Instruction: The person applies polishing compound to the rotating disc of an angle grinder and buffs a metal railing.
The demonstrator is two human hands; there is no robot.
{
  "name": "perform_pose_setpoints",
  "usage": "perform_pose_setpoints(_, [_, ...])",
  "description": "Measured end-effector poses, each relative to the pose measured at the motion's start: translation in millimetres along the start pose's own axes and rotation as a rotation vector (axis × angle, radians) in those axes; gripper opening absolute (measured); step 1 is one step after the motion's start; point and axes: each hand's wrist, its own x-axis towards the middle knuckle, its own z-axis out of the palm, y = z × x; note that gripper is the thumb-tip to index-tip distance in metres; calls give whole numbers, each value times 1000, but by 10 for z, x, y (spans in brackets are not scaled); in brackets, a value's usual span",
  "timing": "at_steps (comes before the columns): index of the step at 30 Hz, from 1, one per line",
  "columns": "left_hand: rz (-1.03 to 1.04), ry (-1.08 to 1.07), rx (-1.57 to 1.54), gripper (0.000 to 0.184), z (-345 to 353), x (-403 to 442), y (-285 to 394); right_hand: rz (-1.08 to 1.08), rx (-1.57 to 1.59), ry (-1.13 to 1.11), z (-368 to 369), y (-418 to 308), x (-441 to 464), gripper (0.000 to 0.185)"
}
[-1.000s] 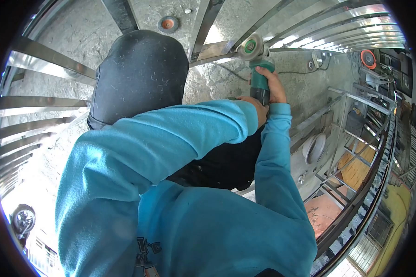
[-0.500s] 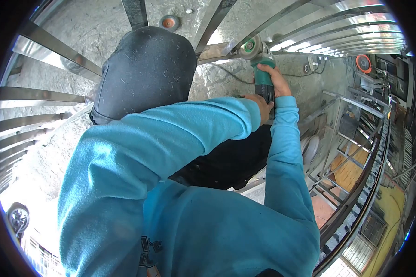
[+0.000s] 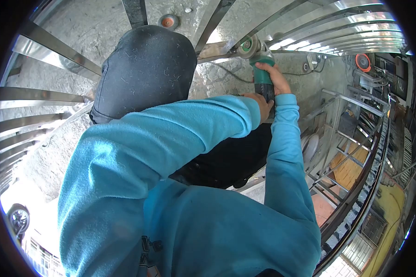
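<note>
A green and black angle grinder (image 3: 263, 69) is held in both hands, its round disc (image 3: 247, 45) up front. My right hand (image 3: 276, 79) wraps around the green body from the right side, with the thumb across the top. My left hand (image 3: 262, 105) is closed around the black rear part, below the other hand and partly hidden by its own sleeve. The disc is at a shiny metal bar (image 3: 216, 50) of a barred frame; whether it touches the metal I cannot tell.
Metal slats (image 3: 46, 94) fan out on the left, and more bars (image 3: 328, 27) run at the upper right. A loose orange-centred disc (image 3: 168, 21) lies on the concrete floor (image 3: 90, 39). A cable (image 3: 231, 73) runs behind the grinder. Metal framing (image 3: 356, 104) stands on the right.
The grinder head has shifted very slightly up and left in the view. Both hands keep the same grip.
</note>
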Motion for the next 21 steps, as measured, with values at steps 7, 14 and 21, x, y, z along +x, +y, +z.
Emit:
perform_pose_setpoints(7, [34,-7,-23,81,-14,32,-26,38,-18,14,-54,-16,35,44])
perform_pose_setpoints(14, [44,97,-21,85,72,45,-4,48,-85,26,-106,-114,50,47])
perform_pose_setpoints(21, [32,186,52,81,33,36,38,81,-83,11,-122,-180,72,49])
